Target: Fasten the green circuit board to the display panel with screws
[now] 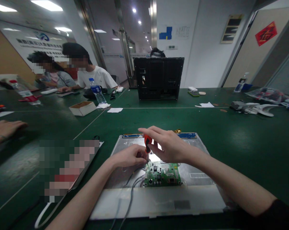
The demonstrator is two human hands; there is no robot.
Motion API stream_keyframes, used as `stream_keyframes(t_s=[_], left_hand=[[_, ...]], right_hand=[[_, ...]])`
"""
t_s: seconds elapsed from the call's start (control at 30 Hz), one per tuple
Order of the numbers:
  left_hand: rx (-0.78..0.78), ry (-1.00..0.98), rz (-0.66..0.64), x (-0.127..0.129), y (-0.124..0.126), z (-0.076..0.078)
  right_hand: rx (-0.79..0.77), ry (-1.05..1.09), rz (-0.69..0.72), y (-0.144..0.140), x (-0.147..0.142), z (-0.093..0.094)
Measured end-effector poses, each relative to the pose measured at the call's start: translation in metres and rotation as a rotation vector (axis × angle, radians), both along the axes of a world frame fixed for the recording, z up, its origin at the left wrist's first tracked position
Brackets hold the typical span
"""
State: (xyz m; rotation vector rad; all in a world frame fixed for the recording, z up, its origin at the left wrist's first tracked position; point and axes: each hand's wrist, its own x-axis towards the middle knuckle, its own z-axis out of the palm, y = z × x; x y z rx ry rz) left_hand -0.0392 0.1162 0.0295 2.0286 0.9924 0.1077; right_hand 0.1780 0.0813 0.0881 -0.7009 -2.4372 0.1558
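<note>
A bare metal monitor panel (197, 195) lies face down on the green table in front of me. A green circuit board (163, 175) sits on its back, with grey cables (131, 188) running from it toward me. My right hand (169, 145) grips a small red-handled screwdriver (147, 143), held upright with its tip at the board's upper left corner. My left hand (130, 156) rests on the panel right beside the screwdriver tip, fingers curled around the shaft area.
A black monitor back shell (158, 78) stands upright further back. A small cardboard box (82, 108), water bottle (97, 91) and paper scraps lie to the left. Two people sit at far left; another person's hand (5, 127) rests at the left edge. Parts lie at right (254, 108).
</note>
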Motion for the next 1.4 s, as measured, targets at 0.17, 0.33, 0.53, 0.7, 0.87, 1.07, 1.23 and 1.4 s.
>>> stream_keyframes(t_s=[0.17, 0.33, 0.53, 0.7, 0.87, 1.07, 1.23, 1.4], left_hand=[[0.013, 0.035, 0.016, 0.0000, -0.0017, 0.0033], [0.026, 0.051, -0.009, 0.0010, -0.0024, 0.0083], [0.027, 0.012, 0.022, 0.0011, -0.0019, 0.0043], [-0.007, -0.018, 0.016, -0.0001, -0.0012, 0.0008], [0.034, 0.040, 0.005, -0.0004, -0.0019, 0.0044], [0.045, 0.096, -0.002, 0.0007, -0.0037, 0.0094], [0.049, 0.076, 0.011, 0.0020, -0.0037, 0.0082], [0.005, 0.030, -0.002, 0.0020, -0.0029, 0.0055]], right_hand=[[-0.018, 0.014, -0.001, -0.0001, -0.0007, 0.0025], [0.092, 0.004, -0.001, 0.0017, -0.0005, -0.0017], [0.046, -0.019, -0.001, -0.0025, 0.0002, 0.0008], [0.017, -0.045, -0.012, -0.0046, -0.0001, 0.0045], [0.018, -0.058, -0.024, -0.0032, -0.0002, 0.0049], [0.139, -0.044, -0.049, 0.0011, 0.0007, -0.0012], [0.149, -0.013, -0.011, 0.0002, 0.0013, -0.0019], [0.095, -0.019, 0.007, -0.0024, 0.0014, 0.0012]])
